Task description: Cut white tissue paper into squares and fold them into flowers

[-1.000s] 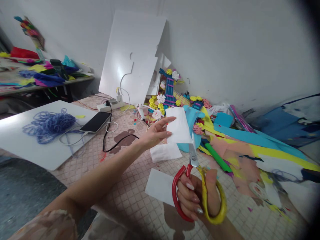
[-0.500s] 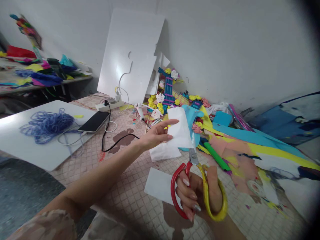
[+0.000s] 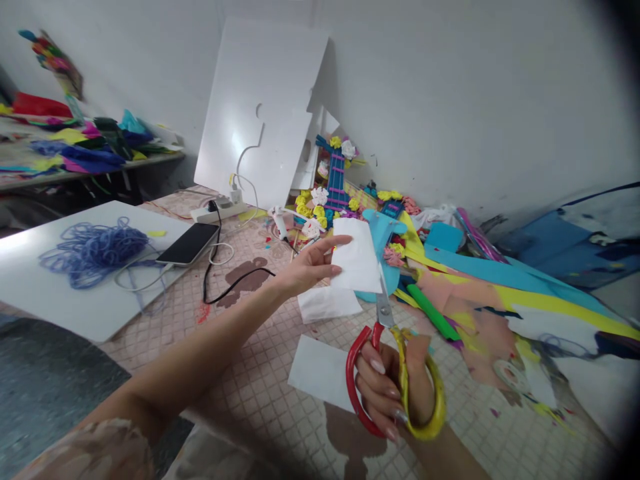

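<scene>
Pinching the left edge of the white paper piece (image 3: 356, 263) between thumb and fingers, the left hand (image 3: 310, 267) holds it in the air above the tiled surface (image 3: 260, 393), at about the middle of the view. The right hand (image 3: 395, 393), at five o'clock from the paper, has its fingers curled through the red and yellow loops of the scissors (image 3: 385, 310). The handles are drawn fairly close and the blades point up to twelve o'clock into the sheet's lower edge. The tips seem to pass behind the paper, so how far they bite cannot be judged. The main risk is the thin sheet: gripped on one side only, it could fold or twist between the blades and tear raggedly. The left fingertips sit close at nine o'clock from the blade line, so a slanted cut could nick them. Below the paper lie a white scrap (image 3: 327, 303) and a white sheet (image 3: 320, 370), which falling offcuts could slide onto. Room is tight at three o'clock, where a green strip (image 3: 433, 313) and the coloured paper pile (image 3: 500, 293) crowd in. At nine o'clock a black cable (image 3: 225, 283) and a phone (image 3: 190, 243) lie well apart. The freest space is toward six o'clock.
</scene>
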### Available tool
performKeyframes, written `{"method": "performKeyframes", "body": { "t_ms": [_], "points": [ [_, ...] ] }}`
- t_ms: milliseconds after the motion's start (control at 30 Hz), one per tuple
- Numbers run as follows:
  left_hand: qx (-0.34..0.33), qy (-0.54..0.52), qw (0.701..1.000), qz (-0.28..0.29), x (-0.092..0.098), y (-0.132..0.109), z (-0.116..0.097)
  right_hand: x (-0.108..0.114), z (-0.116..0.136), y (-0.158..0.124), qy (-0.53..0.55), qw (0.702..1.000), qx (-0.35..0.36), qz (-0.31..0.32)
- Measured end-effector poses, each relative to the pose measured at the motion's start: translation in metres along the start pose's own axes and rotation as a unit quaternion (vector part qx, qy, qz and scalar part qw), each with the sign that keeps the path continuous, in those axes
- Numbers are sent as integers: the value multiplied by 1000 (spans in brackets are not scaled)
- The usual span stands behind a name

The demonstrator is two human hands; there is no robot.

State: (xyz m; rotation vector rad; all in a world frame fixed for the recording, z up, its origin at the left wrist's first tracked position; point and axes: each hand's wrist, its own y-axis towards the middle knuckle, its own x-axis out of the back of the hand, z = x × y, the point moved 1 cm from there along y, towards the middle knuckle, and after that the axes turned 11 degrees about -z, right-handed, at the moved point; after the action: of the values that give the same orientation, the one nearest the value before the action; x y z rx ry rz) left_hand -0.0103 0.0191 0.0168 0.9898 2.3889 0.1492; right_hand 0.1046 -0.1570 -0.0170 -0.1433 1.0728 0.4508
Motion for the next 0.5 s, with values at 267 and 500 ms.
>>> {"method": "performKeyframes", "body": {
  "t_ms": [267, 500],
  "points": [
    [1, 40, 999, 36, -3, -3, 4, -14, 7, -2, -63, 995, -7, -80],
    [-11, 47, 997, 51, -3, -3, 6, -11, 7, 1, -56, 996, 8, -68]
  ]
}}
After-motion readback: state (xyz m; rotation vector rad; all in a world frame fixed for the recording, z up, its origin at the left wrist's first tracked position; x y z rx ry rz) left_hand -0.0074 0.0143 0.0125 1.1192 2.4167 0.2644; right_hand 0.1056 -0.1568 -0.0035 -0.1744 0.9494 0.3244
